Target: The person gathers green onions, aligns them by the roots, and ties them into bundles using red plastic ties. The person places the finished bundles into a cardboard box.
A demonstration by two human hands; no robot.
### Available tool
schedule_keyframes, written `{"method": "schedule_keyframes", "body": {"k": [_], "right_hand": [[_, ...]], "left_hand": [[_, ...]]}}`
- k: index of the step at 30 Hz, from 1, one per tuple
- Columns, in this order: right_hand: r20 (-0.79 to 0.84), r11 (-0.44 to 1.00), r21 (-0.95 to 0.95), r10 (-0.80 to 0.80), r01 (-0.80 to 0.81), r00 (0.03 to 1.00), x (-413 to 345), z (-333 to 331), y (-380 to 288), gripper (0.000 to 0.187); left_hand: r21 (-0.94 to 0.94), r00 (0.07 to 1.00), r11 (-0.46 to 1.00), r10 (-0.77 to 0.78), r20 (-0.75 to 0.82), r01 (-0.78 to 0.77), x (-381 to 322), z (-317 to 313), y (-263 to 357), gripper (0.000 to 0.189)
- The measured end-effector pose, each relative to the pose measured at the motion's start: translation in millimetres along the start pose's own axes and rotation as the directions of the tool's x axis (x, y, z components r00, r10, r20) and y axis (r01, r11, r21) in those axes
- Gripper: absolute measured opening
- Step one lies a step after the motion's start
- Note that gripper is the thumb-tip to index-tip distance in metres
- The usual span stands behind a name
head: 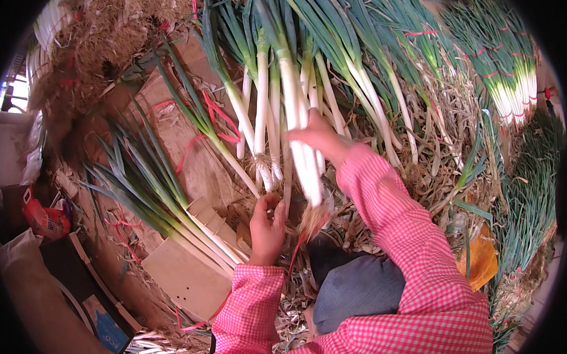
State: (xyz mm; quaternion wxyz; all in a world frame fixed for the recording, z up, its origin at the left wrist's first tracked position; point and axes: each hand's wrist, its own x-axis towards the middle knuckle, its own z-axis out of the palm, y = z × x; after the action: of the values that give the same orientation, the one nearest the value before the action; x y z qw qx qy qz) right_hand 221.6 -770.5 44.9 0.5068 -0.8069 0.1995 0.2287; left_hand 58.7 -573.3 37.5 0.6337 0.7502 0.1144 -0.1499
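Observation:
My right hand [318, 133] grips the white stems of thick green onions [299, 152], their leaves pointing away from me and their root end blurred. Nearer to me, my left hand [268, 230] is raised with curled fingers, just left of those roots. Whether it pinches anything cannot be made out. More loose green onions [261, 110] lie around the held ones, roots towards me. One thin green onion [219, 142] slants across the brown sheeting on the left. Beside my left wrist, several green onions [201, 239] rest on a cardboard piece [186, 279].
Dry peelings [433, 187] cover the ground at right. Tied onion bundles [507, 77] stand at far right, and a root-covered stack [106, 35] rises at upper left. Red plastic ties [215, 111] lie on the sheeting. A dark box [85, 287] sits at lower left.

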Motion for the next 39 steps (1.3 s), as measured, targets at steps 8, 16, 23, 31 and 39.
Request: {"method": "schedule_keyframes", "body": {"k": [8, 16, 23, 31, 39], "right_hand": [[0.114, 0.897, 0.439, -0.112, 0.051, 0.987, -69, 76, 44, 0.052], [0.149, 0.943, 0.299, -0.199, 0.148, 0.969, -93, 90, 44, 0.049], [0.305, 0.744, 0.655, -0.098, -0.134, 0.947, -66, 98, 37, 0.048], [0.376, 0.565, 0.787, -0.12, -0.249, 0.919, -53, 62, -5, 0.039], [0.234, 0.698, 0.688, -0.472, 0.198, 0.85, -33, 18, -25, 0.053]], "left_hand": [[-0.506, 0.775, 0.588, -0.503, 0.382, 0.631, -26, -4, 7, 0.036], [-0.247, 0.946, 0.928, -0.22, 0.237, 0.278, -44, -5, 2, 0.053], [-0.317, 0.879, 0.828, -0.383, 0.283, 0.462, -64, -6, 16, 0.054], [-0.166, 0.932, 0.917, -0.351, 0.092, 0.362, -120, 14, 27, 0.052], [-0.448, 0.902, 0.793, -0.289, 0.319, 0.413, -87, 28, 1, 0.022]]}}
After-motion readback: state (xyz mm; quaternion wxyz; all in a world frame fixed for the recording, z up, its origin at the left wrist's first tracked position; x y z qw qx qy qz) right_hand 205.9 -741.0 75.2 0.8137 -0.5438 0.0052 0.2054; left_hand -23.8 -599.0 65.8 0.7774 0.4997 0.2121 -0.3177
